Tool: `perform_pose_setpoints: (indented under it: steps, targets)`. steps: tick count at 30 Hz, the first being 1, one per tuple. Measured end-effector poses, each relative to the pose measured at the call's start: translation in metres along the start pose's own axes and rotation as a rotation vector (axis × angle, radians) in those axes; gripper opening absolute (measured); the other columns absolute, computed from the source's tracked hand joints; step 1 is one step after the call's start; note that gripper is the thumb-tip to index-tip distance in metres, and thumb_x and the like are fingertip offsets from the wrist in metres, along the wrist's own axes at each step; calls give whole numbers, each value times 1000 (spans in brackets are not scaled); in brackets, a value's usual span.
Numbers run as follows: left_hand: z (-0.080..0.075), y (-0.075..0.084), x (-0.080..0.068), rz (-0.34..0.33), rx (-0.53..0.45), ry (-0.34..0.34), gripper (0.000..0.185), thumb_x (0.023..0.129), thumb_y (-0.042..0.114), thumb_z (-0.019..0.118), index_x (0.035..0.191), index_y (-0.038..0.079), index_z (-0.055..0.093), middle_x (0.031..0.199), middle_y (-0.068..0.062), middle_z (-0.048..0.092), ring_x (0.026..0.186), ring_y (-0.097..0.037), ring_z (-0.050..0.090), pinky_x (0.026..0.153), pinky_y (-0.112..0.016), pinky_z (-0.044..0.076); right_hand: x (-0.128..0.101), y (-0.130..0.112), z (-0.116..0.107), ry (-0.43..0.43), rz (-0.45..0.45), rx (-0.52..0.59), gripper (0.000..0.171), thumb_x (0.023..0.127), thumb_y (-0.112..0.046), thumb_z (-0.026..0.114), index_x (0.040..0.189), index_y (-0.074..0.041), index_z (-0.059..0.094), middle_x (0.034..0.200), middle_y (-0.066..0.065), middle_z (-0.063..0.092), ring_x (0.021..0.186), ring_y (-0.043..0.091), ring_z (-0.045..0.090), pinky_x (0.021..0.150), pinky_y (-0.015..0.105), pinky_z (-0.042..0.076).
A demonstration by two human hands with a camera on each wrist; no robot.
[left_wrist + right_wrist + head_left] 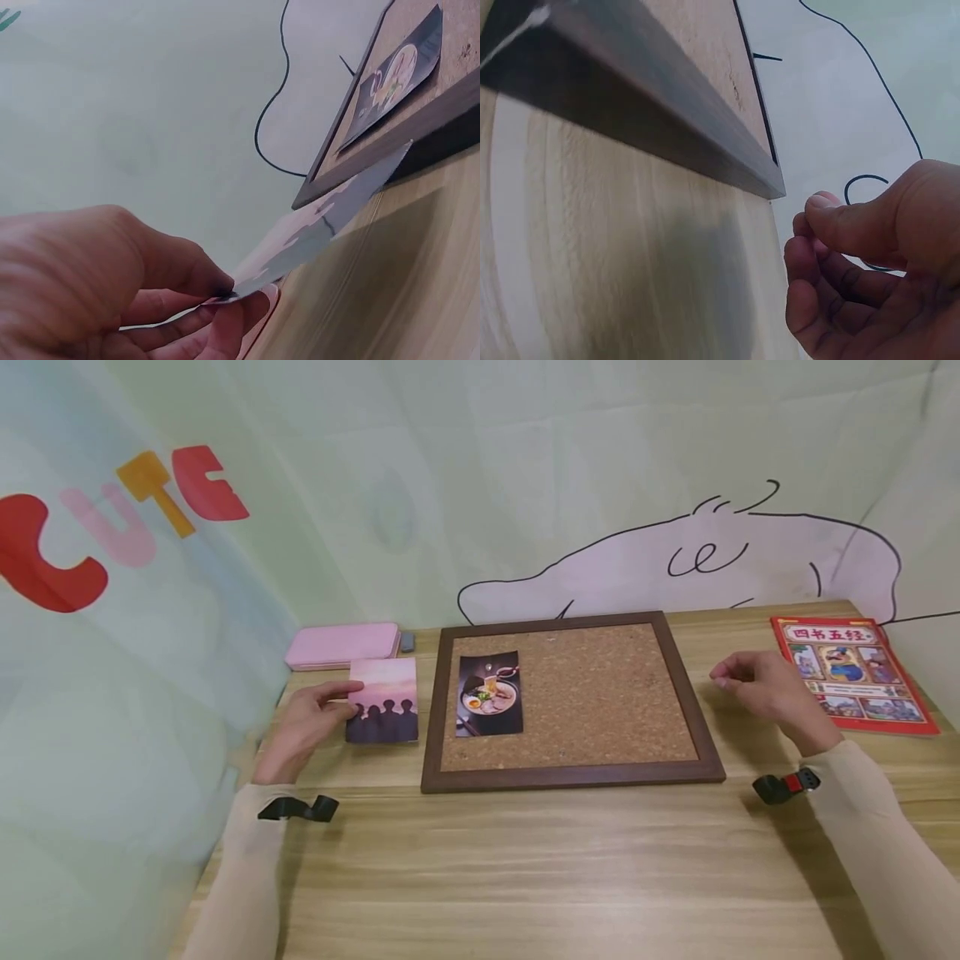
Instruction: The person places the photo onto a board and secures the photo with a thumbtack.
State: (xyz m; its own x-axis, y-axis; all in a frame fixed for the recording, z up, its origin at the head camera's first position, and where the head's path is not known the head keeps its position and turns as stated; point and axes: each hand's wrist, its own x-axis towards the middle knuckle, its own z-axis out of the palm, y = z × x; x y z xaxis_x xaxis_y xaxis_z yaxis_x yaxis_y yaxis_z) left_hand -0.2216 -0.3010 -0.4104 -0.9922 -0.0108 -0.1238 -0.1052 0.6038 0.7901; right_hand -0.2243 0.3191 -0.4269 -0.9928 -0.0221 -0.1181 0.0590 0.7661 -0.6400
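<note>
My left hand point(309, 727) pinches the edge of a photo point(384, 693) of silhouetted heads against a pink sky. In the left wrist view the photo point(300, 238) tilts up off the table, thumb above and fingers below. To its right lies a framed corkboard point(592, 693), with a ramen photo point(489, 695) on its left part and a small shiny pin point(490, 667) at that photo's top. Right of the board, my right hand point(768, 689) hovers with its fingers curled and the thumb against the index finger. Nothing shows between those fingertips.
A pink case point(343, 645) lies at the back left, with a small grey block point(407, 642) beside it. At the right is a red illustrated book point(855, 672). A printed curtain point(420, 485) hangs behind the wooden table point(525, 868).
</note>
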Motion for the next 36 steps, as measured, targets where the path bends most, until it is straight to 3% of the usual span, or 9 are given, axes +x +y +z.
perform_pose_setpoints:
  steps: [6,12,25,36]
  targets:
    - [10,8,2,21,-69,-21,42,96,8,60,138,4,59,135,-21,58,92,-6,58,77,-15,49,0,-7,3,10,11,41,28,103,-23,57,119,0,63,116,22,61,98,30,50,72,27,44]
    - [17,17,3,35,-127,-59,43,96,8,62,138,5,60,135,-21,59,93,-6,61,80,-17,50,0,-9,7,23,-19,68,26,102,-21,59,116,0,64,109,18,62,93,26,50,68,25,45]
    - [36,28,6,46,-138,-127,41,95,6,63,136,6,61,137,-17,58,101,-13,61,81,-17,50,-4,-12,16,23,-17,170,27,101,-24,60,117,-1,63,103,13,61,87,19,51,67,25,47]
    - [57,37,9,46,-182,-150,41,94,6,65,135,8,62,136,-16,59,106,-16,62,82,-18,50,-5,-15,18,-16,12,372,34,100,-27,62,119,1,60,92,-8,63,84,10,57,72,29,51]
